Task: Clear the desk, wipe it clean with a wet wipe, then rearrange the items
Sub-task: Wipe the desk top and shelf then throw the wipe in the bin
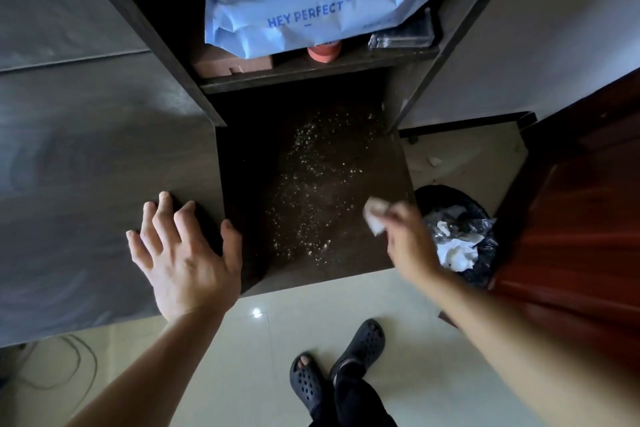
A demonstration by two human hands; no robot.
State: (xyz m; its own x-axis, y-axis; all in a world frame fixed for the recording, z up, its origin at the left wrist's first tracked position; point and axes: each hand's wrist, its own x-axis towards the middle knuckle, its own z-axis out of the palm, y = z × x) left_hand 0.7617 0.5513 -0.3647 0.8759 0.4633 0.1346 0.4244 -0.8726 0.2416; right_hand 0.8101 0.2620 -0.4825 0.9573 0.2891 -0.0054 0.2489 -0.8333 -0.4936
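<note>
Home room, tiled floor (311, 315), dark wood desk (86, 184) with shelf (311, 74), lined bin (457, 239), wooden door (571, 218)

Crumpled white wipe (375, 218) (blurred) — right edge of speckled dark desk (249, 166).

One wide-angle camera, worn on the head, looks almost straight down. The person's own sandals (360, 347) show at 6 o'clock on the tiled floor (277, 322). The desk (104, 149) spreads from 9 o'clock to the centre, at arm's reach: left hand (187, 263) at 8 o'clock, right hand (408, 239) at 4. The wet-wipe pack (311, 10) on the shelf looms close at 12.
</note>
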